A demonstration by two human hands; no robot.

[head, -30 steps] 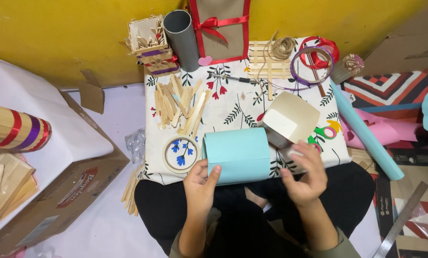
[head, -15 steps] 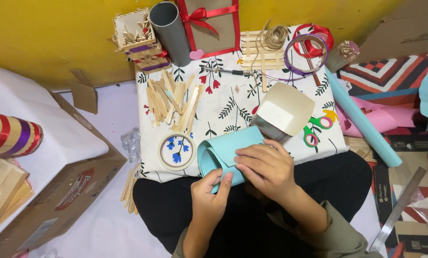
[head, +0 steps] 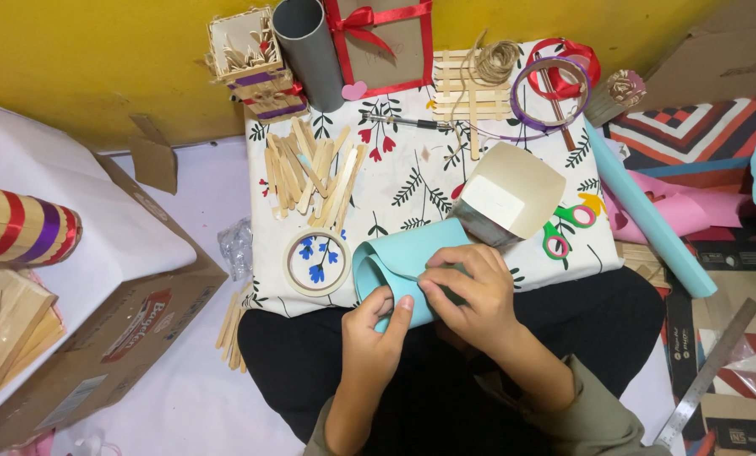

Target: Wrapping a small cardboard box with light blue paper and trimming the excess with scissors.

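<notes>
1. Wooden craft sticks (head: 309,173), pale and flat, lie in a loose heap on the left half of the floral-printed white board (head: 412,160), well apart from both hands.
2. Just below them, at the board's near left corner, sits a round roll of clear tape (head: 317,262) with a blue flower print showing through its hole; it lies just beside the left end of the sheet being worked.
3. Left hand (head: 376,331) comes up from below the board's near edge. Its fingers are curled under the light blue foam sheet (head: 403,270), the thumb (head: 399,314) pressed flat on top, so the sheet's lower left part is pinched between them.
4. That sheet is curled into a loose roll at the middle of the near edge, its long axis running from lower left to upper right, with the open rolled mouth facing left toward the tape.
5. Right hand (head: 471,287) lies over the roll's right portion, fingers bent and spread, fingertips (head: 429,283) pointing left and pressing the overlapping flap down. Both hands touch the sheet; the right one covers more of it.
6. Behind the right hand, touching or nearly touching the roll's far end, stands an open beige cardboard box (head: 513,198), tilted.
7. Green-handled scissors (head: 568,228) lie near the right edge.
</notes>
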